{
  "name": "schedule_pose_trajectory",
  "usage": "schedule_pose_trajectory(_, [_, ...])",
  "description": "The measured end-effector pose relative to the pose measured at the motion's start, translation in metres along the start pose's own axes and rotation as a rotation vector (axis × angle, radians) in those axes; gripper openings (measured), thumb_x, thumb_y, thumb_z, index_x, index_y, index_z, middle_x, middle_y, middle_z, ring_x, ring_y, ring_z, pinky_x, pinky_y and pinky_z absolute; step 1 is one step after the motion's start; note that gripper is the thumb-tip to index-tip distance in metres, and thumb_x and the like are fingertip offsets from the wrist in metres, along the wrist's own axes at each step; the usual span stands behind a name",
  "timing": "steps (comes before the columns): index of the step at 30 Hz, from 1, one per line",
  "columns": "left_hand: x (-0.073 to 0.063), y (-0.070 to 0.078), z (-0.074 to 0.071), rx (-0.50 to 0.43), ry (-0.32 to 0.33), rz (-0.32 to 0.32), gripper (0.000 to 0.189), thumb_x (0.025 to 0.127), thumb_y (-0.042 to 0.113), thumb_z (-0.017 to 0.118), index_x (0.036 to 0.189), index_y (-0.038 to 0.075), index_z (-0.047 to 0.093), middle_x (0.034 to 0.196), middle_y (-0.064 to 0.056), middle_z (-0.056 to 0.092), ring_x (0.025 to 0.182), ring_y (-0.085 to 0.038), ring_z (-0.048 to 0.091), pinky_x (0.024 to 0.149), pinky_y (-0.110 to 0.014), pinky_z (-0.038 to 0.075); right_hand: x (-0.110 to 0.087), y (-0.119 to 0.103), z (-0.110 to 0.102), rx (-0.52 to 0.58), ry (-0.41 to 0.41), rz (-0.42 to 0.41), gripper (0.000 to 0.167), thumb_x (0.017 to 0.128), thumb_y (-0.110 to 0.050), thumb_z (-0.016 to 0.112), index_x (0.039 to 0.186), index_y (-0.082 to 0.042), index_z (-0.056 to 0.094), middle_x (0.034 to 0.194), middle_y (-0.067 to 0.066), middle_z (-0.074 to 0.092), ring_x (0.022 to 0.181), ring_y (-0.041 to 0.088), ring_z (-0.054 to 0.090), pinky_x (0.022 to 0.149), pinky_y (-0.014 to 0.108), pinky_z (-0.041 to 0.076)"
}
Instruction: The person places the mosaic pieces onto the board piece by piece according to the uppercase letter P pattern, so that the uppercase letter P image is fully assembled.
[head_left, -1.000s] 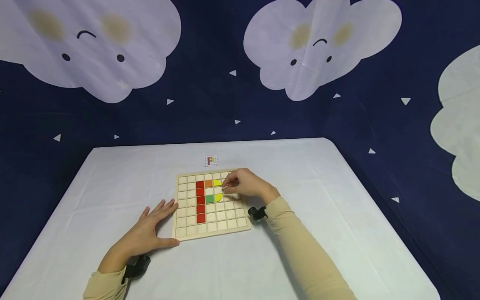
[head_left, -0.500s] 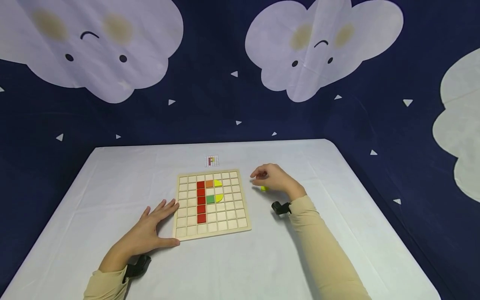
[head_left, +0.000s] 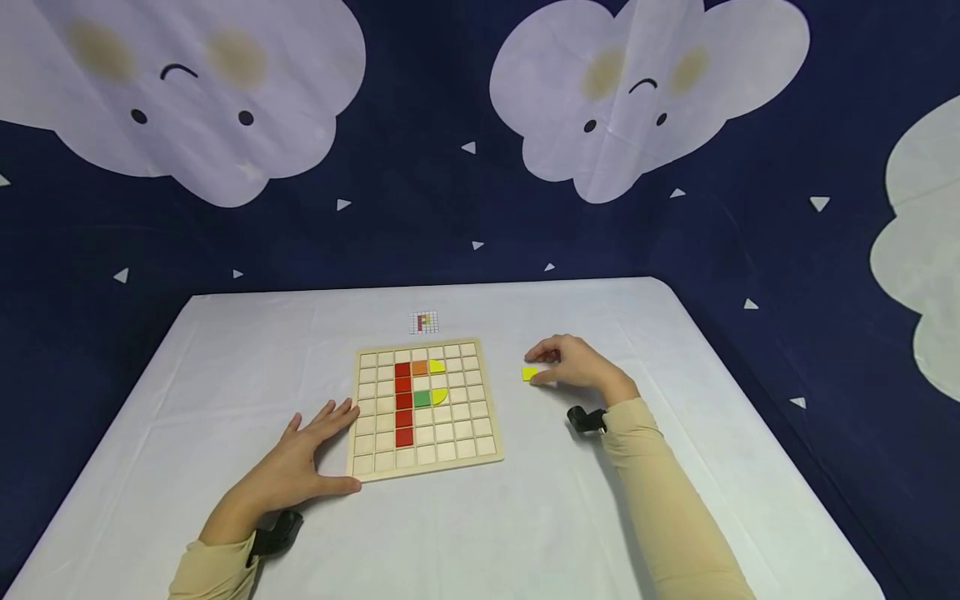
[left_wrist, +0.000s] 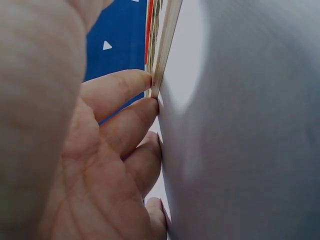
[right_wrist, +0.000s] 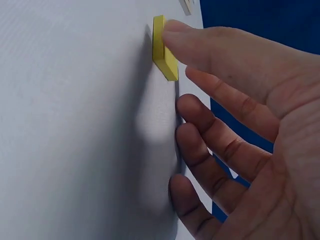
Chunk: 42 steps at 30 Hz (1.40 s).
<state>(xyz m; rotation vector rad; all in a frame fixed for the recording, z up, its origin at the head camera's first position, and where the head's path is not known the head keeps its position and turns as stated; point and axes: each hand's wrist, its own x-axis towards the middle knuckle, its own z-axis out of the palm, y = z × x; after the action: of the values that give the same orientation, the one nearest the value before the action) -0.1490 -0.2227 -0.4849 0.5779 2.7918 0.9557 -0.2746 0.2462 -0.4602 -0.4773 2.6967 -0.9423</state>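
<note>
A wooden grid board (head_left: 457,451) lies on the table. On it a column of red square tiles (head_left: 403,401) stands beside an orange tile (head_left: 420,367), a green tile (head_left: 422,398) and two yellow rounded tiles, one of them the lower yellow tile (head_left: 439,396). My left hand (head_left: 303,458) is spread at the board's left edge, its fingertips and thumb touching the frame. Right of the board, a loose yellow tile (head_left: 529,374) lies on the cloth. My right hand (head_left: 573,367) is over it; the thumb (right_wrist: 187,45) touches the tile while the other fingers stay loosely bent.
A small printed card (head_left: 424,322) with a coloured grid pattern lies behind the board. White cloth (head_left: 637,333) covers the table. A dark blue backdrop (head_left: 420,233) with clouds stands behind the far edge.
My right hand has moved from over the board's upper right to the right, down to the loose yellow tile, which it previously partly hid. The left hand stays at the board's edge.
</note>
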Motion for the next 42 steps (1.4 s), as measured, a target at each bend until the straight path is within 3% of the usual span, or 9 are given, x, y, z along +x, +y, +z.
schedule_pose_trajectory(14, [-0.001, -0.002, 0.003, -0.007, 0.006, 0.002, 0.11, 0.071, 0.047, 0.098, 0.161, 0.009, 0.049, 0.171, -0.018, 0.041, 0.162, -0.05, 0.027, 0.125, -0.082, 0.006, -0.002, 0.009, 0.003, 0.029, 0.016, -0.003, 0.038, 0.088, -0.019, 0.089, 0.124, -0.011, 0.079, 0.13, 0.009, 0.077, 0.124, 0.03, 0.065, 0.117, 0.052, 0.048])
schedule_pose_trajectory(24, [-0.002, -0.002, 0.005, -0.02, -0.003, -0.013, 0.111, 0.069, 0.048, 0.099, 0.161, 0.008, 0.05, 0.171, -0.02, 0.04, 0.162, -0.053, 0.025, 0.124, -0.083, 0.006, 0.0, 0.011, 0.006, 0.02, 0.046, 0.036, 0.032, 0.086, -0.022, 0.091, 0.115, -0.012, 0.081, 0.12, 0.006, 0.078, 0.117, 0.026, 0.068, 0.111, 0.049, 0.053])
schedule_pose_trajectory(32, [0.0, 0.0, 0.0, -0.008, -0.003, 0.004, 0.11, 0.07, 0.048, 0.098, 0.161, 0.008, 0.05, 0.172, -0.019, 0.04, 0.162, -0.051, 0.026, 0.124, -0.083, 0.006, 0.001, 0.007, 0.007, 0.008, 0.103, -0.027, 0.023, 0.085, -0.018, 0.092, 0.105, -0.011, 0.084, 0.108, 0.005, 0.078, 0.101, 0.02, 0.068, 0.095, 0.037, 0.056])
schedule_pose_trajectory(42, [0.001, -0.001, 0.001, -0.012, -0.003, -0.001, 0.11, 0.07, 0.047, 0.099, 0.161, 0.008, 0.049, 0.172, -0.019, 0.039, 0.162, -0.05, 0.025, 0.125, -0.082, 0.005, 0.009, -0.007, 0.012, 0.037, 0.092, -0.051, 0.026, 0.087, -0.021, 0.091, 0.109, -0.011, 0.083, 0.111, 0.005, 0.08, 0.103, 0.021, 0.074, 0.099, 0.042, 0.061])
